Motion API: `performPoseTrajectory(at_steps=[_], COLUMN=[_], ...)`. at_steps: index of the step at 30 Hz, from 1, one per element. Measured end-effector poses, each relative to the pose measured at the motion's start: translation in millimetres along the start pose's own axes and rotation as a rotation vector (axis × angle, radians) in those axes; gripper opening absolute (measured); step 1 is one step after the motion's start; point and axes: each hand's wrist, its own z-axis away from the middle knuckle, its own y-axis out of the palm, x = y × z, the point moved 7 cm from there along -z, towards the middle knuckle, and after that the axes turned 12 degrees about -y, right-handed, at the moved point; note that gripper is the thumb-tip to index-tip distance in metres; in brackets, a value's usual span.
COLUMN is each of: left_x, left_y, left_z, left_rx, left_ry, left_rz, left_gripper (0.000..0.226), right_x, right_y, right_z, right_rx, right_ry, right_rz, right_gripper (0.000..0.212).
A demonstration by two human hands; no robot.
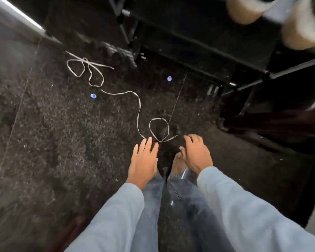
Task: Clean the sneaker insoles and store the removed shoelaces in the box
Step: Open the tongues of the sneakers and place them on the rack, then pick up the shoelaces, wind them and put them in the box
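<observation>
Two pale shoelaces lie on the dark speckled floor. One shoelace [138, 110] snakes from the middle down to a loop just ahead of my hands. The other shoelace [85, 70] is tangled in loops at the upper left. My left hand [144, 160] reaches down with straight fingers, its fingertips right at the near lace's crossing point. My right hand [196, 153] hovers beside it, fingers spread and slightly bent, holding nothing. Blurred sneakers [280, 17] sit at the top right on a black frame.
A black metal frame [198, 44] with bars fills the upper right. A dark wooden piece [273, 122] lies at the right. Two small bluish spots [93, 96] show on the floor. My jeans [153, 206] and a bare foot [178, 164] are below my hands.
</observation>
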Motion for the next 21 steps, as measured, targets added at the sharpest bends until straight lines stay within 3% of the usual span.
performPoseTrajectory(at_steps=[4,10,17,21], left_x=[14.6,20.9,15.5,9.9], left_y=[76.8,166.1,206.9,201.8], left_z=[-42.2,-118.5,-175.5,-190.4], left_rx=[0.069,0.072,0.054,0.029], left_ry=[-0.062,-0.125,-0.126,-0.117], left_rz=[0.082,0.188,0.262,0.298], left_gripper=[0.057,0.057,0.054,0.052], right_x=[-26.7,-90.7,-120.4,-131.0], right_y=[102.6,220.4,271.1,279.3], right_z=[-46.4,-127.3,-185.0,-188.2], right_rx=[0.171,0.155,0.099,0.065], right_ry=[0.029,0.1,-0.023,-0.025], right_rz=[-0.102,-0.173,-0.057,-0.026], right_gripper=[0.032,0.018,0.031,0.016])
